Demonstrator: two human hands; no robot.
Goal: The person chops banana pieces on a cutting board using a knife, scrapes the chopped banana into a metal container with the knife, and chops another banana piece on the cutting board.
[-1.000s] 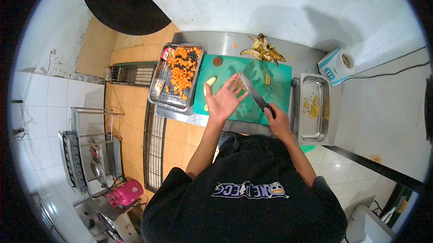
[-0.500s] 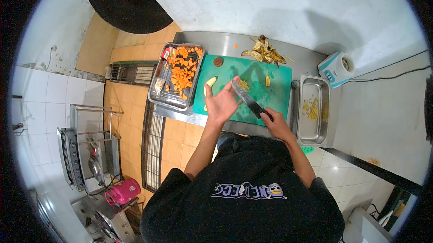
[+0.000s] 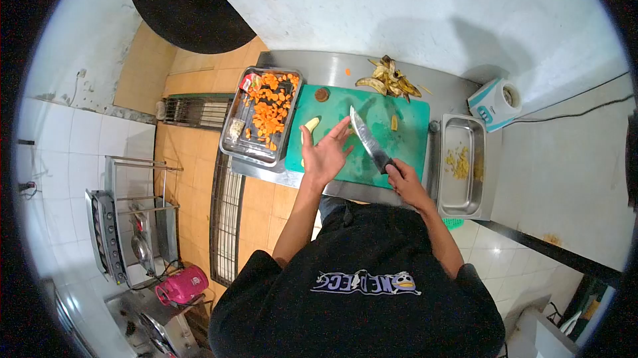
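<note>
banana [image 3: 312,122] partly hidden, shirt [image 3: 362,315] cropped below, dark disc [image 3: 189,9] cropped above

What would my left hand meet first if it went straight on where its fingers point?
Likely the silvery metal blade of the black-handled knife in your right hand; how their heights compare is unclear.

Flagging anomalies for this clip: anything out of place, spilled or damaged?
Minor only: one orange piece lies on the steel table, outside the tray holding the others. Peels sit loose on the table, reaching the board, not in a container. No damage visible.
</note>
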